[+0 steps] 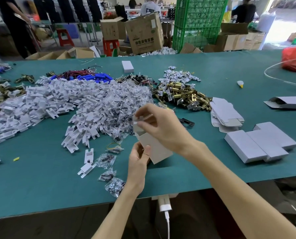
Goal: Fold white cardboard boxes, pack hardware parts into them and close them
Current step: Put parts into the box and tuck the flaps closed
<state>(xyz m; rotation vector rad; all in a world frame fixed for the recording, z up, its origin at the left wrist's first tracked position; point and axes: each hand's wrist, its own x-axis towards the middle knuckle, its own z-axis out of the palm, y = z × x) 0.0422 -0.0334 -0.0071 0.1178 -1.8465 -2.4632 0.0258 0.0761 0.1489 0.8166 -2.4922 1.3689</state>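
Centre frame: left hand (138, 158) grips an upright white cardboard box (155, 149); right hand (161, 125) pinches a white plastic part (140, 118) at its open top. Packing step; next, push it in.

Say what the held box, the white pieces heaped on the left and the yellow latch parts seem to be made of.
Box, held in the left hand: thin white cardboard, matt, with creased flaps. White pieces: probably moulded plastic, smooth, all with the same forked shape. Latch parts: metal, perhaps brass-plated, with shiny yellow glints.
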